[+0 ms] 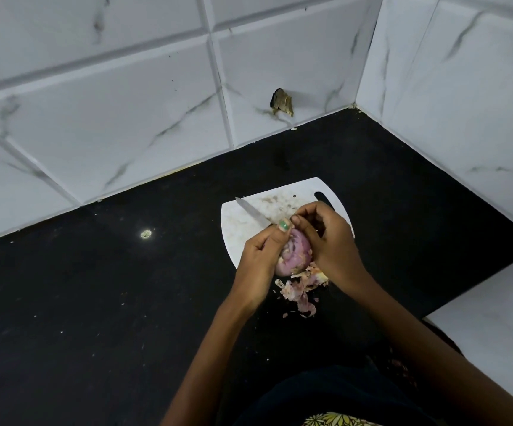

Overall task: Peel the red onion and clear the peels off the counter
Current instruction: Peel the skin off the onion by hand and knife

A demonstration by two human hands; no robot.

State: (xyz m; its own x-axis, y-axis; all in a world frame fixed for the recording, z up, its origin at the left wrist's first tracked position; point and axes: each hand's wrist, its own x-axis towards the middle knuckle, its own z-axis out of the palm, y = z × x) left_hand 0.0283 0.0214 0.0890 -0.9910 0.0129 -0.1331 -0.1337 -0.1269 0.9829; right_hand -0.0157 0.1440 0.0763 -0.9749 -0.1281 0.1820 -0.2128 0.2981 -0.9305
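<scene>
**Onion held in both hands over the near edge of the board**

The onion (295, 253), pale purple and mostly bare of skin, is held between both hands above the near edge of the white board (242, 229), just over the black counter (95, 302). The left hand (261, 262) has its fingers curled round the onion's left side, its thumb, with a green nail, laid across the top. That same hand appears to hold the knife (252, 212): the blade sticks out from behind the thumb and points to the board's far left corner, while the handle is hidden in the grip. The right hand (326, 238) cups the onion's right side, its fingertips pinching at the top of the onion, next to the left thumb; whether they grip a strip of skin cannot be told.

The peels (301, 290) lie in a loose pink and tan heap on the counter, just below the onion and off the board's near edge, with small bits scattered toward the person.

The board sits near the counter's far right corner, where the two tiled walls (126, 118) meet. Its surface is smeared with brownish marks, and its handle slot is partly covered by the right hand. A chipped hole (282, 102) shows in the back wall above the counter.
</scene>
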